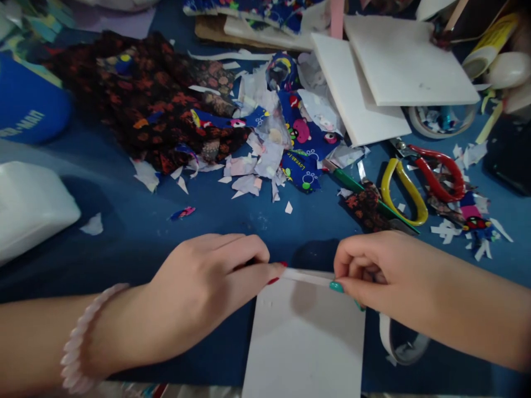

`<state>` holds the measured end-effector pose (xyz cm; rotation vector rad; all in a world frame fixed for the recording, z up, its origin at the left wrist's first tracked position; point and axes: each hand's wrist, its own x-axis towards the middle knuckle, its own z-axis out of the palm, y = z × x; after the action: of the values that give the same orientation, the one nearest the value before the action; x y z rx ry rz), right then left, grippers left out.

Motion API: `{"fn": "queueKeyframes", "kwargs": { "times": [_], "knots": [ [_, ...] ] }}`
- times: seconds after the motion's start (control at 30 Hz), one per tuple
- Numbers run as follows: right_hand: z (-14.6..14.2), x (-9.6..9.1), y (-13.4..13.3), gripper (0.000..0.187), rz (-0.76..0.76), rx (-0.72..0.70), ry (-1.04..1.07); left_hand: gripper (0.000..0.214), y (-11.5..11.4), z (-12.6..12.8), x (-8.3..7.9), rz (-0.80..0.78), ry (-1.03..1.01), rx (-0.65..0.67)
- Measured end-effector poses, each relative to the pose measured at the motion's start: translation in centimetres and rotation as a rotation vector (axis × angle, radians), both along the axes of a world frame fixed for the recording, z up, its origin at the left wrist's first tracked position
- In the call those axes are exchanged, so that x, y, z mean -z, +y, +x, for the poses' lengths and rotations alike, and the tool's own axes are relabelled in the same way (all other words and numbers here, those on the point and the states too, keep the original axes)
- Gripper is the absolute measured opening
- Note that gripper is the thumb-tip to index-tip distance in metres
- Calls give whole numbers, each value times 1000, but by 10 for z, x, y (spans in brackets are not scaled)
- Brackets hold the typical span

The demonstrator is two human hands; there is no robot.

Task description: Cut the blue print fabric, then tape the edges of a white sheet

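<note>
A white square board [305, 337] lies on the blue table [136, 232] at the near edge. A thin white strip [307, 277] runs along the board's far edge. My left hand [211, 282], with a pink bead bracelet on the wrist, pinches the strip's left end between thumb and fingers. At the strip's right end my right hand [373, 271] is closed in a pinch. A roll of white tape [400, 342] lies under my right wrist.
Yellow-handled scissors [404, 190] and red-handled pliers [440, 174] lie at the right among paper scraps. Dark flowered cloth [145, 99] and blue printed cloth pieces [302, 143] are piled behind. White boards [390, 72] are stacked at the back right. A white object [29, 207] sits left.
</note>
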<state>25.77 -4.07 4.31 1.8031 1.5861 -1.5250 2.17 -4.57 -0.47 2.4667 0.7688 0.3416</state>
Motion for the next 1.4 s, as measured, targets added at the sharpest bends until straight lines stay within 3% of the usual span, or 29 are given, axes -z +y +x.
{"fn": "queueKeyframes", "kwargs": {
  "times": [0.7, 1.4],
  "knots": [
    [11, 17, -10, 14, 173, -142, -22, 20, -5, -8, 12, 130, 16, 43],
    [8, 14, -9, 16, 121, -178, -91, 24, -5, -11, 12, 170, 12, 52]
  ]
}}
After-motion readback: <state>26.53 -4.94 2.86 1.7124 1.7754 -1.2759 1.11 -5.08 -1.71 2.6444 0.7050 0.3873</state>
